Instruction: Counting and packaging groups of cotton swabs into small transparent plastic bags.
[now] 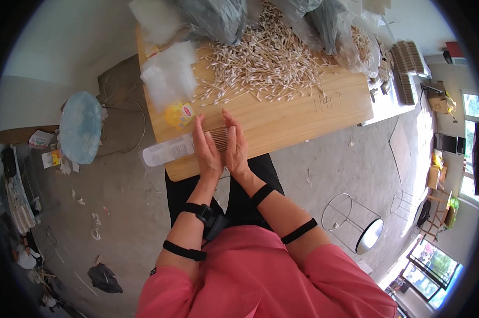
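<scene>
A neat bunch of cotton swabs (219, 139) lies crosswise between my two hands, its sticks side by side near the table's front edge. My left hand (207, 150) presses on the bunch's left end, thumb along it and fingers stretched forward. Against the right end is the palm of my right hand (236, 144), its fingers also pointing away from me. The swabs' tips are hidden by my palms. A clear plastic bag with a white printed panel (168, 151) lies flat just left of my left hand. Beyond it sits a yellow packet (179, 115) with a red-and-white mark.
A big heap of loose cotton swabs (268, 61) covers the far part of the wooden table (298, 119). Grey plastic bags (218, 20) stand behind it, and a stack of clear bags (169, 74) lies at left. Stools (81, 127) (369, 236) stand on both sides.
</scene>
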The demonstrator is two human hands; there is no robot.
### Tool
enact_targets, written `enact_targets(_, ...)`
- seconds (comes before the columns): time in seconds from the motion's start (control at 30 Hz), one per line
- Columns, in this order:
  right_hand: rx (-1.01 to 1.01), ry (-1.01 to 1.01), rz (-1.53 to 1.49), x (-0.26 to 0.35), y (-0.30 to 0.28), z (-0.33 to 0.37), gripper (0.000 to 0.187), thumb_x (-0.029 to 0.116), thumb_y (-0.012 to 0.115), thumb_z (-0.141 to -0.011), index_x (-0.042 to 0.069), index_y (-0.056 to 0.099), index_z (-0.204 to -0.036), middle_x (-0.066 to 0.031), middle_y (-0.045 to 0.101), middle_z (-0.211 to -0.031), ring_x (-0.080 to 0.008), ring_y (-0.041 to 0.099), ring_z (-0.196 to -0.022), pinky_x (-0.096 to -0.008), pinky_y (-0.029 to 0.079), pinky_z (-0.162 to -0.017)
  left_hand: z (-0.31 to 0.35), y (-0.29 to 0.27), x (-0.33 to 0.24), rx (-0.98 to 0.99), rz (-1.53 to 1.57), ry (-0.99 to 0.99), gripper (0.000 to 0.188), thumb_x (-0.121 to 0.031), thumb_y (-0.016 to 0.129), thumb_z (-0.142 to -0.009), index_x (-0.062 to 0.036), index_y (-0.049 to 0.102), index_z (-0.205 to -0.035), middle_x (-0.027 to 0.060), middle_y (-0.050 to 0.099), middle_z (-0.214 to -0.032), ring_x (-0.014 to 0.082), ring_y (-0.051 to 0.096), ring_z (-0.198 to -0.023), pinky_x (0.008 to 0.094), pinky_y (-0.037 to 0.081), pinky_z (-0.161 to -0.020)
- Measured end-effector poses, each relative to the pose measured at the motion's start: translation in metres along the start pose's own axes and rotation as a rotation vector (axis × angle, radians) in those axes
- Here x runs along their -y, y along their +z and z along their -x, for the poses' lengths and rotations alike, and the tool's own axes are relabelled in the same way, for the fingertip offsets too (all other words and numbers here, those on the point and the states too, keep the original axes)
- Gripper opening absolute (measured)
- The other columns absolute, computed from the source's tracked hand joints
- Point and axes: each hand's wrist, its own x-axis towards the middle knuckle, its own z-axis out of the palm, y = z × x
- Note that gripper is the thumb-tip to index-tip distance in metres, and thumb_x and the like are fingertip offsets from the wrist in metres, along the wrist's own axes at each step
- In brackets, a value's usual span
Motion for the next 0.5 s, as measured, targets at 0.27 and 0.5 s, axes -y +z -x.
enact_targets(0.27,0.077,-0.076,0.005,0.002,-0.009,-0.006,0.039,0.015,0.041,-0.105,-0.002,0.044,-0.140,-0.0175,0.042,-0.149,-0.0277,0.036,-0.142,-0.0372,0.028,-0.116,-0.004,-0.060,0.006,0.054,-0.126,0.105,0.047,-0.005,0.034,-0.102,0.0016,0.030,-0.148,0.0216,0.040,-0.148,0.0360,0.040,-0.137,0.0427,0.032,-0.113)
enact_targets(0.5,0.681,-0.463,0.919,0.015,-0.018,0.004,0.068,0.024,0.060,-0.091,-0.004,0.033,-0.147,-0.0207,0.022,-0.159,-0.0361,0.014,-0.150,-0.0470,0.013,-0.122,0.052,-0.095,0.007,0.534,-0.545,0.155,0.093,-0.019,0.072,-0.084,0.0061,0.012,-0.152,0.0251,0.009,-0.160,0.0422,0.008,-0.149,0.0523,0.011,-0.121)
